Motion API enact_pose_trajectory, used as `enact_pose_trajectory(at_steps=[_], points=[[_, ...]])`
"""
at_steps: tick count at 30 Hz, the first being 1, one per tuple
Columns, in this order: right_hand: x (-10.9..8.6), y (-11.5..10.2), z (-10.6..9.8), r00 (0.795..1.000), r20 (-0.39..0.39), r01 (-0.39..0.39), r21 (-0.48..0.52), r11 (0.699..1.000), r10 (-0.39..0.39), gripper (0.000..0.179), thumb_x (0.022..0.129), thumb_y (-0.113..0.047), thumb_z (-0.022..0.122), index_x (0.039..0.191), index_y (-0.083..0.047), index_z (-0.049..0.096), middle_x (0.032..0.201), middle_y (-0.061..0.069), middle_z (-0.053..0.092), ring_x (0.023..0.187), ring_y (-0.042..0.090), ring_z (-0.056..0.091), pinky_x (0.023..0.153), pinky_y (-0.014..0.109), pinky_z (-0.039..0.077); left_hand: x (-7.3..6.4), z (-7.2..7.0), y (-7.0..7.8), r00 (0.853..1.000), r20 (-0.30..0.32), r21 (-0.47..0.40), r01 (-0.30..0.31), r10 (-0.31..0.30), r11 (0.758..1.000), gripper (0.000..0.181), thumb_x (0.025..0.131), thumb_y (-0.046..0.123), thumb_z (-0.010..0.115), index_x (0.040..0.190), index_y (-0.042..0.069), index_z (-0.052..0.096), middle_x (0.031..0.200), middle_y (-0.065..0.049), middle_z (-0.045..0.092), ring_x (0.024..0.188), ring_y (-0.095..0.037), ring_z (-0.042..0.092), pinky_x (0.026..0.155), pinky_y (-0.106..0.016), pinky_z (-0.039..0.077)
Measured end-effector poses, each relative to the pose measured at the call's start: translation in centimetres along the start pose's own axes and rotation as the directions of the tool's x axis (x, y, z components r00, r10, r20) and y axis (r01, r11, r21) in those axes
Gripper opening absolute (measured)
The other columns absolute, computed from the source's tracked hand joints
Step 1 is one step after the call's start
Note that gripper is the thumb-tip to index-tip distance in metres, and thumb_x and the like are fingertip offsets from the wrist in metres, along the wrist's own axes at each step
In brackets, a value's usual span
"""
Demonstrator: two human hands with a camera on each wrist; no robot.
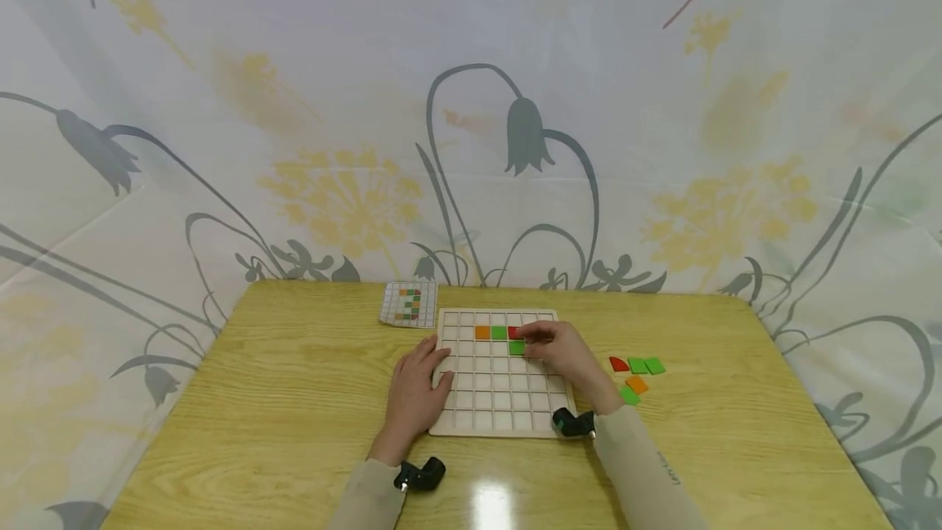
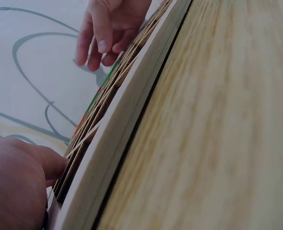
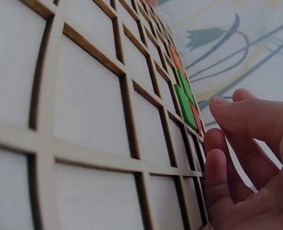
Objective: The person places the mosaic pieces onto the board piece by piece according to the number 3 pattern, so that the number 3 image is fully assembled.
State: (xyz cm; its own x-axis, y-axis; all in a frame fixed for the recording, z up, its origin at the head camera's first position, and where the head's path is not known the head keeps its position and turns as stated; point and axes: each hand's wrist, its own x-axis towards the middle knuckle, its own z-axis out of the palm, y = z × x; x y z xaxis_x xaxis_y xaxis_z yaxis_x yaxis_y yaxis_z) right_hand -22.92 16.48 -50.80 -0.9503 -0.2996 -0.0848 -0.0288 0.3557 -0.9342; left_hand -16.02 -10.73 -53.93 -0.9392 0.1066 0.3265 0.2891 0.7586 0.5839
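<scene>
A pale wooden grid board [image 1: 500, 401] lies on the table, its square cells divided by raised strips. Along one upper row sit an orange square [image 1: 482, 333], a green square [image 1: 499, 333] and a red piece [image 1: 513, 333]; another green square [image 1: 517, 348] fills the cell below the red one. My left hand [image 1: 415, 391] rests against the board's left edge, fingertips over the rim. Over the right side of the board, my right hand [image 1: 562, 352] has its fingertips right at the red piece. Its loosely bent fingers [image 3: 249, 117] show nothing between them in the right wrist view.
Behind the board's left corner lies a pattern card [image 1: 390, 295] with a coloured grid design. Loose pieces are grouped right of the board: a red rounded one [image 1: 619, 364], an orange square [image 1: 636, 384] and several green ones [image 1: 654, 366]. A floral curtain [image 1: 331, 105] hangs behind the table [image 1: 294, 415].
</scene>
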Motion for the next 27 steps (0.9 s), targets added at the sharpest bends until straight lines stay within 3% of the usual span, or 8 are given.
enact_pose_trajectory(at_steps=[9,11,16,18,27], points=[[-1.1,-0.2,-1.7,0.999,-0.022,0.037,-0.003,0.999,-0.037,0.028,0.093,0.0,0.067,0.121,0.001,0.069,0.121,0.016,0.068,0.11,0.03,0.063,0.088,0.035,0.054,0.1,-0.2,0.2,1.0,0.01,-0.006,0.009,-0.009,1.0,0.034,0.095,0.018,0.065,0.127,0.005,0.067,0.148,-0.016,0.049,0.139,-0.035,0.041,0.11,-0.059,0.03],[-2.0,-1.2,-2.1,0.998,-0.039,0.052,-0.033,0.998,-0.053,0.028,0.093,0.001,0.066,0.121,0.005,0.068,0.12,0.021,0.067,0.11,0.034,0.062,0.09,0.041,0.054,0.1,-0.2,0.2,1.0,0.014,-0.005,0.013,-0.013,1.0,0.034,0.096,0.018,0.065,0.128,0.006,0.066,0.148,-0.015,0.049,0.139,-0.035,0.041,0.11,-0.059,0.03],[-3.1,-0.5,-3.6,0.993,-0.094,0.064,-0.123,0.99,-0.076,0.027,0.093,0.0,0.066,0.12,0.005,0.068,0.118,0.019,0.067,0.109,0.036,0.062,0.09,0.046,0.053,0.1,-0.1,0.0,1.0,0.019,-0.004,0.026,-0.025,1.0,0.034,0.096,0.018,0.065,0.128,0.007,0.066,0.149,-0.014,0.049,0.14,-0.034,0.04,0.111,-0.059,0.029],[-3.1,0.7,-4.3,0.99,-0.114,0.068,-0.142,0.987,-0.085,0.027,0.093,-0.003,0.067,0.119,0.003,0.069,0.117,0.017,0.068,0.108,0.033,0.063,0.089,0.043,0.054,0.1,0.0,0.0,0.999,0.02,-0.003,0.03,-0.03,1.0,0.035,0.096,0.018,0.065,0.128,0.007,0.066,0.149,-0.013,0.048,0.14,-0.034,0.04,0.111,-0.059,0.029],[-5.4,1.5,-7.1,0.981,-0.165,0.061,-0.224,0.973,-0.1,0.027,0.094,-0.004,0.068,0.119,0.005,0.068,0.116,0.018,0.068,0.104,0.03,0.062,0.082,0.027,0.054,0.1,-0.2,0.2,0.999,0.02,0.0,0.033,-0.033,0.999,0.034,0.095,0.019,0.065,0.127,0.007,0.067,0.149,-0.014,0.048,0.139,-0.034,0.04,0.111,-0.058,0.029]])
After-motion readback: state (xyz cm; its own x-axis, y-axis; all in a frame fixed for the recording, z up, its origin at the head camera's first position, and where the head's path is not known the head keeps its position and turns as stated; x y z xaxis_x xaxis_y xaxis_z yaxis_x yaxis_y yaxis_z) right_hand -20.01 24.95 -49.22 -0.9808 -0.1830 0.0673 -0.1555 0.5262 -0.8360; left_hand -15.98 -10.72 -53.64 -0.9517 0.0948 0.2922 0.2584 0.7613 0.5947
